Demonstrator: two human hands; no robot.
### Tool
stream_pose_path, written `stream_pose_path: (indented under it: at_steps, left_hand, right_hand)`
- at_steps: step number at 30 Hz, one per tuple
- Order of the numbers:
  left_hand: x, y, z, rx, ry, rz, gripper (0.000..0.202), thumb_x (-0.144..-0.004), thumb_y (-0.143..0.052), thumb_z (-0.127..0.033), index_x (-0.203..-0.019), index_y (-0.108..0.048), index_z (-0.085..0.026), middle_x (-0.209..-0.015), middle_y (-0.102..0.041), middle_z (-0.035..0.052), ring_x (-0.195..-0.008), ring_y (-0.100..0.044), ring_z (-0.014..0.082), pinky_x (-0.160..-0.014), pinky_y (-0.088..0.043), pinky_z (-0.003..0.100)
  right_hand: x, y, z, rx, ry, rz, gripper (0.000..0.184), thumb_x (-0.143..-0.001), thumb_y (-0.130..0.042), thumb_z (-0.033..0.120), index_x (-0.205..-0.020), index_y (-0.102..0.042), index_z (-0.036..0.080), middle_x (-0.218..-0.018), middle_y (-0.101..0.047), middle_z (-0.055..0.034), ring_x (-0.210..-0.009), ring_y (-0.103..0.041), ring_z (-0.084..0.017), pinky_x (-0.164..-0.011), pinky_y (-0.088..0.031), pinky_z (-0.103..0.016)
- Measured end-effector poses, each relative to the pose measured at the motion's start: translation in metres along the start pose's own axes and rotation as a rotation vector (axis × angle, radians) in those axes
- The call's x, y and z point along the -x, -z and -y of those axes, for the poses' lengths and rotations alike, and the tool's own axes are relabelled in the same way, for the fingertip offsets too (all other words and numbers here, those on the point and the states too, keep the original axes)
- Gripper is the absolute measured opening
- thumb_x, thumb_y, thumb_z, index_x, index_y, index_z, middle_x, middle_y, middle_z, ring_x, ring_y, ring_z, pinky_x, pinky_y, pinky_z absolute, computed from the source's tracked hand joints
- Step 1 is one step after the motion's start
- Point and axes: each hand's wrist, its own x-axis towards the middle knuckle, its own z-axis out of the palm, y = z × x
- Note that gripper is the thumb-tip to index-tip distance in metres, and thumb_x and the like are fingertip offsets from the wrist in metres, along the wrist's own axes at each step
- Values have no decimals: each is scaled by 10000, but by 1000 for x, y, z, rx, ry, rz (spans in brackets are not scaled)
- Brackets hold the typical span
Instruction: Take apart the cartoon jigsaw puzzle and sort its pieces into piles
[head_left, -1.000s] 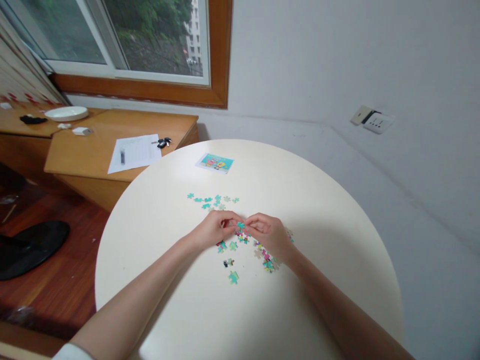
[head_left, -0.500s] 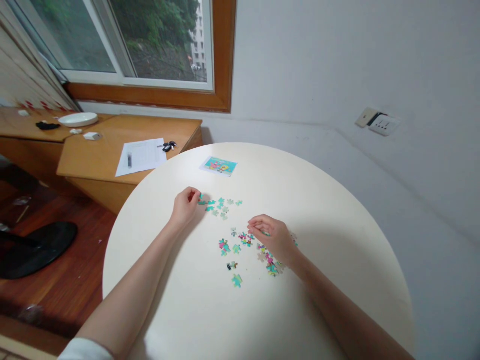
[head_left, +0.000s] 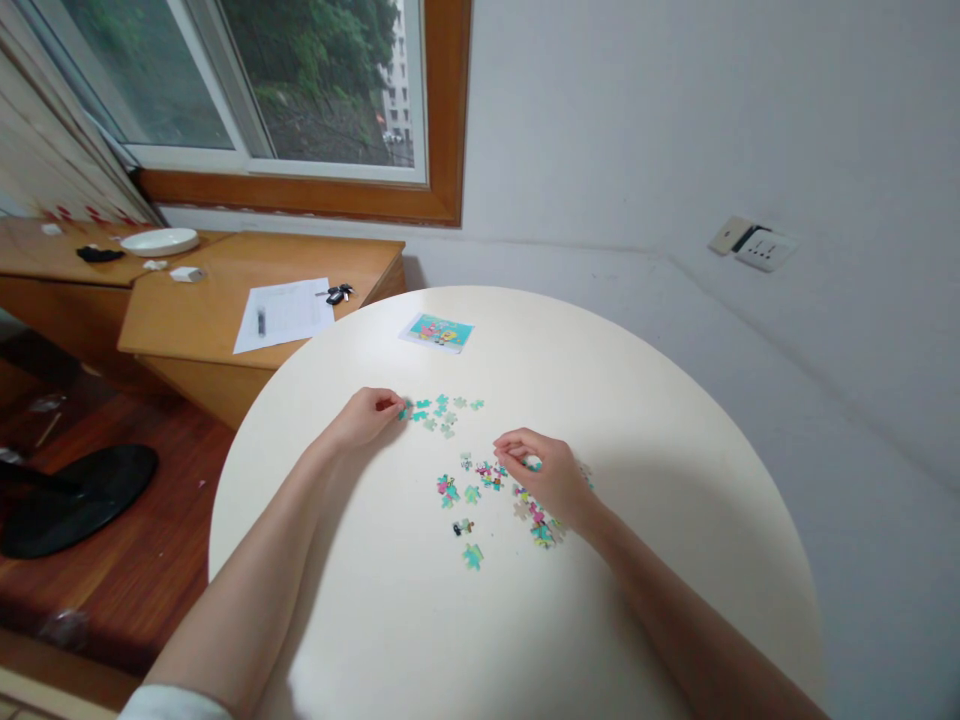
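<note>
- Head view: the left hand (head_left: 370, 413) is at the left end of the far pieces (head_left: 441, 403), thumb and fingers drawn together at a teal piece (head_left: 406, 410); I cannot tell whether it grips the piece or only touches it.
- The right hand (head_left: 549, 475) is loosely curled above the pile (head_left: 543, 530) on the right; whether it holds anything I cannot tell.
- More loose pieces (head_left: 491, 476) lie left of the right hand, with a green piece (head_left: 472, 557) nearest; the card (head_left: 441, 333) lies farthest on the table (head_left: 637, 400).
- The step in hand looks like setting or nudging the teal piece among its like; the next move seems to call for a light release that leaves its neighbours undisturbed.
- One second earlier both hands met around a teal piece at the middle; now the left is apart, far left, while the right has barely shifted.
</note>
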Motion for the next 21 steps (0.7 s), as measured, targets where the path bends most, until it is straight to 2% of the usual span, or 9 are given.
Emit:
stream_pose_path:
  at_steps: [7,12,21]
  left_hand:
    - [-1,1,3,-114,-36,62,303,-697,-465,-363,-742,-659,-134,-740,-674,66,-673,-573,177,-624,-417,254]
    - [-2,0,5,-178,-60,42,290,-707,-459,-336,-770,-667,-144,-767,-681,69,-691,-581,183,-647,-419,262]
    - [-2,-3,5,-223,-62,-26,260,-710,-482,-337,-767,-662,-158,-707,-659,53,-611,-539,164,-589,-385,249]
  right_hand:
    - [0,-1,1,28,4,28,85,-763,-528,186,-798,-606,181,-697,-672,-13,-631,-639,-125,-629,-521,-227]
    - [0,-2,1,45,6,43,90,-760,-528,185,-796,-609,179,-692,-671,-13,-627,-636,-124,-635,-521,-229]
    - [2,-4,3,41,11,62,100,-765,-519,188,-800,-612,182,-700,-675,-19,-627,-635,-127,-642,-526,-240]
